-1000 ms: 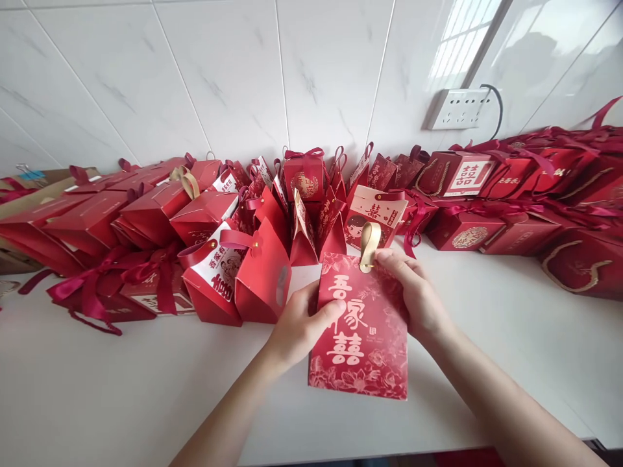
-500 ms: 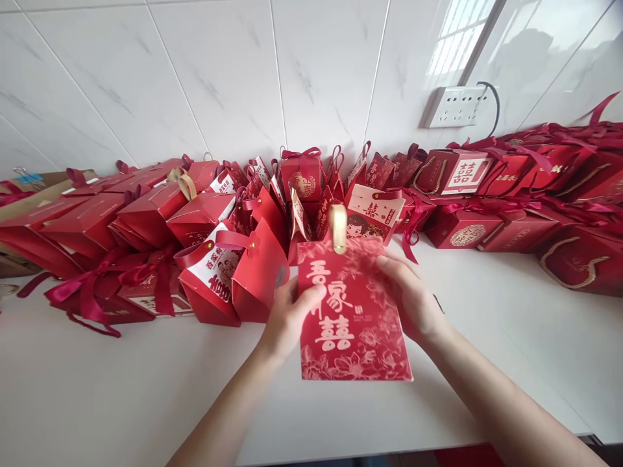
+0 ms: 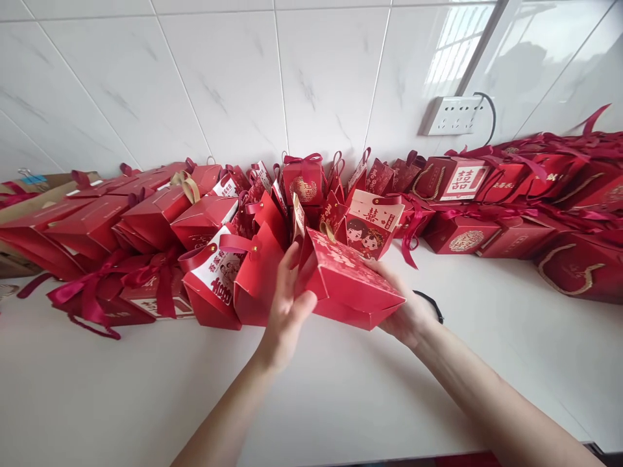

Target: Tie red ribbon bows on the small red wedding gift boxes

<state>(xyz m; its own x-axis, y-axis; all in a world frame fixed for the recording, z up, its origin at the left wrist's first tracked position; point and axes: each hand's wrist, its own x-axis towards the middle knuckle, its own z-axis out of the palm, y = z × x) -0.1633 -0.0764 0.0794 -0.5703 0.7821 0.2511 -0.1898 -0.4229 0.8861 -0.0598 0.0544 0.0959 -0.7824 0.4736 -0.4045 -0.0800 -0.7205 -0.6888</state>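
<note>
I hold a red paper gift bag [image 3: 348, 279] with gold lettering and a gold handle, opened out and tilted so its mouth points away from me. My left hand [image 3: 286, 311] presses its left side with fingers stretched up. My right hand [image 3: 406, 311] cups it from beneath on the right. The bag hovers just above the white counter [image 3: 146, 395], right in front of a row of similar red bags.
Many red gift bags and boxes with ribbons [image 3: 156, 220] line the white tiled wall from left to right. A white power strip [image 3: 450, 115] hangs on the wall at upper right. A thin black band [image 3: 431, 303] lies on the counter near my right wrist.
The flat red bag has been lifted off the counter, opened into a box shape and tipped away from me. Both hands moved up and forward with it.
</note>
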